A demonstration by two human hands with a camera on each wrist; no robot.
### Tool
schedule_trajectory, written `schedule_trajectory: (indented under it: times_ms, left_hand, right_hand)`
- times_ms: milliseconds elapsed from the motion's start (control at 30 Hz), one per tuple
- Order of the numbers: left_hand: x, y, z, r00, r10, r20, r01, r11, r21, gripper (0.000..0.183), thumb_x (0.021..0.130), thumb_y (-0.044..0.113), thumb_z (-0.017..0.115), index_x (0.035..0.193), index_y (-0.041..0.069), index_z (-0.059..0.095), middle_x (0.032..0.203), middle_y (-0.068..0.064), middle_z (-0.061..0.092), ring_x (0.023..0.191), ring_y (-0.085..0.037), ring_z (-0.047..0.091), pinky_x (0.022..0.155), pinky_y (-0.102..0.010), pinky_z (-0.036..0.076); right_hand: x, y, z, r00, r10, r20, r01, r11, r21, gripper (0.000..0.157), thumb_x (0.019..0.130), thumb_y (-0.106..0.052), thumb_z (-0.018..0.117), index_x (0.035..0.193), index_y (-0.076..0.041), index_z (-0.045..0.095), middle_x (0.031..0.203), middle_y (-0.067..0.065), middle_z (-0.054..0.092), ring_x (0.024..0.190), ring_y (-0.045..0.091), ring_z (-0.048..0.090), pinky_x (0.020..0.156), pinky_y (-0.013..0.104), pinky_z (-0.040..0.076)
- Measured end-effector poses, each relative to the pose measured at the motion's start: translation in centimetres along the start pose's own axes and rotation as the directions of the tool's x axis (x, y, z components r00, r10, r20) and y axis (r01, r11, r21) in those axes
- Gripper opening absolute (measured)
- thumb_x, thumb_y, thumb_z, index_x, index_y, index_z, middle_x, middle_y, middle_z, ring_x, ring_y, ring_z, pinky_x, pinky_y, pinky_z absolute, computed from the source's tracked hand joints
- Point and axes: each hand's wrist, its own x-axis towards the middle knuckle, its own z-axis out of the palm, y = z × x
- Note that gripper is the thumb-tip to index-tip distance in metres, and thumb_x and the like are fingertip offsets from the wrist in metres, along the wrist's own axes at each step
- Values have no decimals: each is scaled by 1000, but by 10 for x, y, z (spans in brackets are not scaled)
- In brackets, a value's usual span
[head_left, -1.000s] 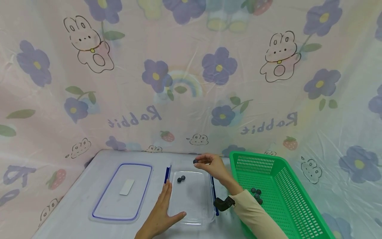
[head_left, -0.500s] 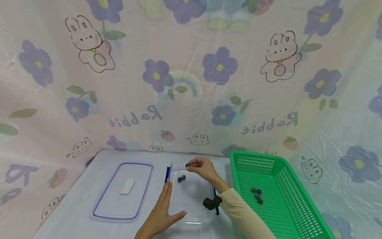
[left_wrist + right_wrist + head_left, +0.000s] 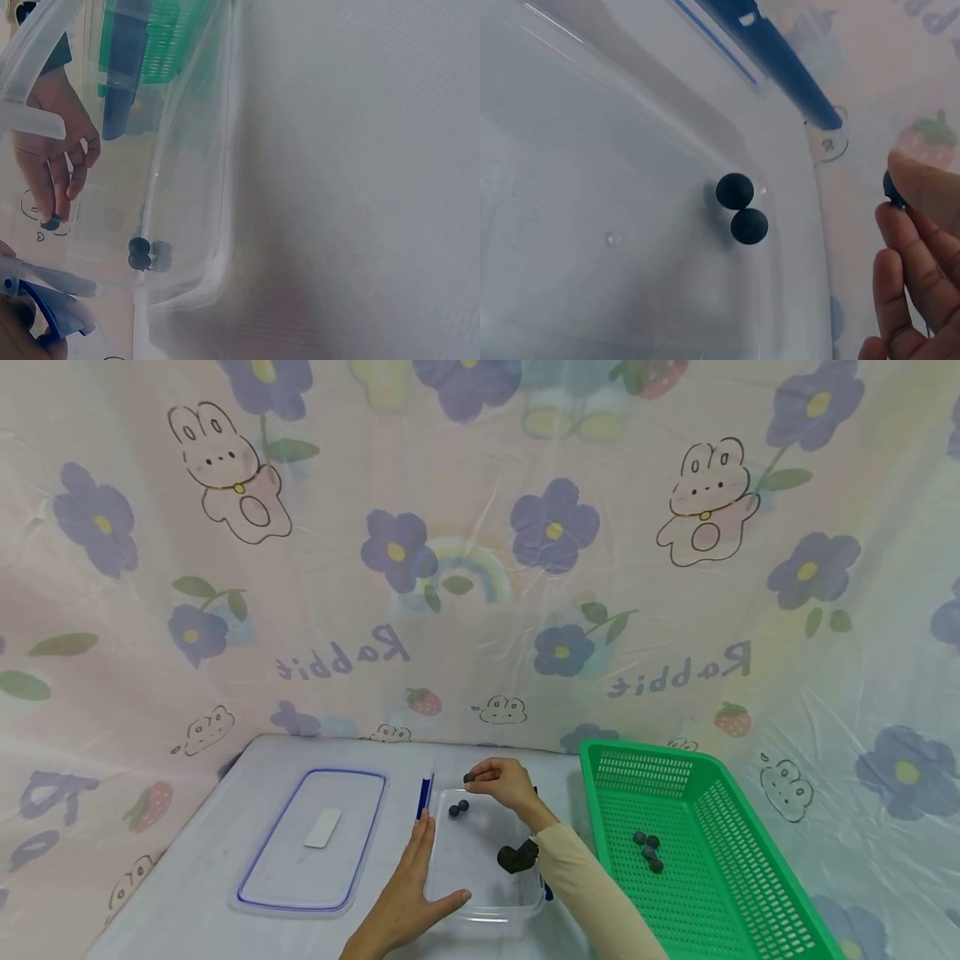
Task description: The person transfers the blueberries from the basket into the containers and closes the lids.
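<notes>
A clear plastic box [image 3: 480, 906] with blue clips sits on the table, and two dark balls [image 3: 458, 808] [image 3: 741, 213] [image 3: 146, 253] lie at its far end. My right hand [image 3: 498, 779] hovers over that far end and pinches a third dark ball [image 3: 468, 777] [image 3: 51, 223] [image 3: 891, 187] in its fingertips. My left hand [image 3: 411, 893] lies flat along the box's left wall, with the thumb across its near rim. A green basket [image 3: 757, 893] to the right holds three more dark balls [image 3: 648, 851].
The box's lid [image 3: 311, 843], clear with a blue rim and a white label, lies flat to the left. A flower-and-rabbit printed sheet [image 3: 480, 568] hangs close behind and around the table. A black wrist-worn camera [image 3: 516, 857] sits on my right forearm.
My right hand has carried the pinched ball to the left, from beside the basket to over the box's far end. The left hand has stayed put.
</notes>
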Motion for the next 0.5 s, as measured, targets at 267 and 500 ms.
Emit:
schedule_trajectory:
  times_ms: [267, 500]
  left_hand:
    - [0, 0, 0, 1000, -3, 5, 3, 1000, -3, 109, 82, 55, 71, 156, 9, 5, 162, -11, -2, 144, -36, 7, 105, -64, 24]
    - [0, 0, 2, 1000, 11, -3, -11, 1000, -3, 109, 82, 52, 73, 156, 8, 6, 161, -14, -1, 144, -37, 8, 104, -65, 25]
  right_hand:
    - [11, 7, 8, 999, 34, 10, -33, 997, -68, 22, 74, -11, 84, 91, -6, 71, 77, -1, 70, 75, 14, 64, 72, 35, 50]
    - [12, 13, 11, 994, 100, 40, -93, 984, -155, 20, 71, -6, 86, 84, -5, 71, 71, -1, 67, 70, 14, 61, 68, 31, 48]
